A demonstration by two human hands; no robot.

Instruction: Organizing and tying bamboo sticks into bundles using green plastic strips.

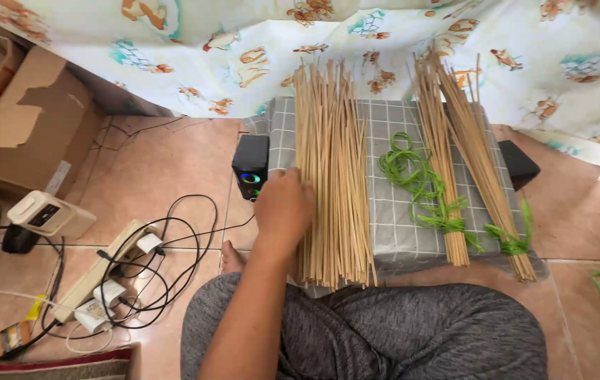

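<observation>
Left hand (pixel 284 206) resting knuckles-up on the left edge of a loose pile of thin, straw-coloured bamboo sticks (pixel 333 176); fingers curled down into the sticks, tips hidden — grip on any single stick impossible to tell; right hand out of view.

Loose pile lying lengthwise on a low stand covered with grey checked cloth (pixel 391 211), near ends overhanging its front edge above grey-trousered knees (pixel 413 338); two tied bundles of the same sticks (pixel 458 162) on the right side of the cloth, each bound near its lower end with bright green plastic strips (pixel 448 219); loose coil of green strip (pixel 402 163) between pile and bundles.

Small black speaker with a glowing ring (pixel 251 167) standing on the tiled floor just left of the stand — close beside the hand; white power strip with plugged adapters and tangled black cables (pixel 113 271) further left; brown cardboard box (pixel 32 119) at upper left; pale printed curtain (pixel 384 42) hanging behind.
</observation>
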